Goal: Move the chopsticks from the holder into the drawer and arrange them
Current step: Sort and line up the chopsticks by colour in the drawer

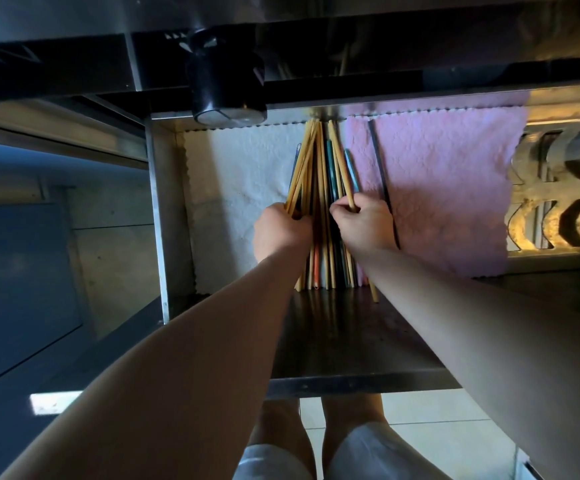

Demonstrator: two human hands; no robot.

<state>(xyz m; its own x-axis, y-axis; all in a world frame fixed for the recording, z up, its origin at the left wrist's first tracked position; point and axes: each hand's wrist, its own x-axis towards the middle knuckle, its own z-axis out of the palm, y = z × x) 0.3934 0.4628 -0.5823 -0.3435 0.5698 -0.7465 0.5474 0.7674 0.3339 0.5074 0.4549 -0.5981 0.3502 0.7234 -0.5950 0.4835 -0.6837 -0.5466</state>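
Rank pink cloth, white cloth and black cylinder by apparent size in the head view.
1. pink cloth
2. white cloth, partly under the left hand
3. black cylinder, smallest though probably nearer the camera

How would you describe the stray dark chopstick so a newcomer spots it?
Look in the open steel drawer, lined with a white cloth on the left and a pink cloth on the right. The dark chopstick lies on the pink cloth, just right of the right hand. Unlike the bunched chopsticks in the middle, it lies alone.
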